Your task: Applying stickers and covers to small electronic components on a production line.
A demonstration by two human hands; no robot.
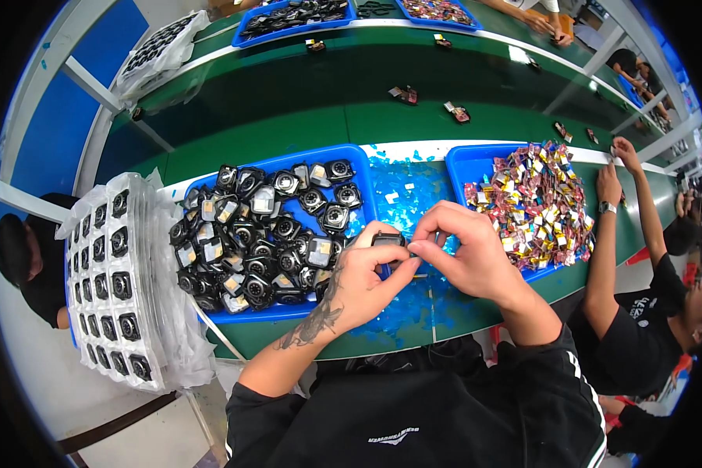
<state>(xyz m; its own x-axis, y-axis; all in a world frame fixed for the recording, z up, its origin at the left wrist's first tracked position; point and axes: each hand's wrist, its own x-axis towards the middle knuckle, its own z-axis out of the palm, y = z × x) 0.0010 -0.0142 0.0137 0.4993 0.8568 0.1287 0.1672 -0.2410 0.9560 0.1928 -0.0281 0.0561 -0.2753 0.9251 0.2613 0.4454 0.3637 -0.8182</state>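
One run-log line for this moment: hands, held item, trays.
left hand: holds black case; right hand: fingertips by its right edge; left blue tray: black watch-like units; right blue tray: small multicoloured parts

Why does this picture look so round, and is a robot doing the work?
No robot here! These are a person's own bare hands. The picture comes from a wide camera worn on the person's head, looking down, and its lens makes straight edges bend.

On the green table sits a left blue tray full of black round-faced cases, and a right blue tray heaped with small pink, yellow and white pieces. Blue scraps lie between them.

The left hand holds a small dark case. The right hand has its fingers close to the case's edge; whether they pinch something is too small to tell.
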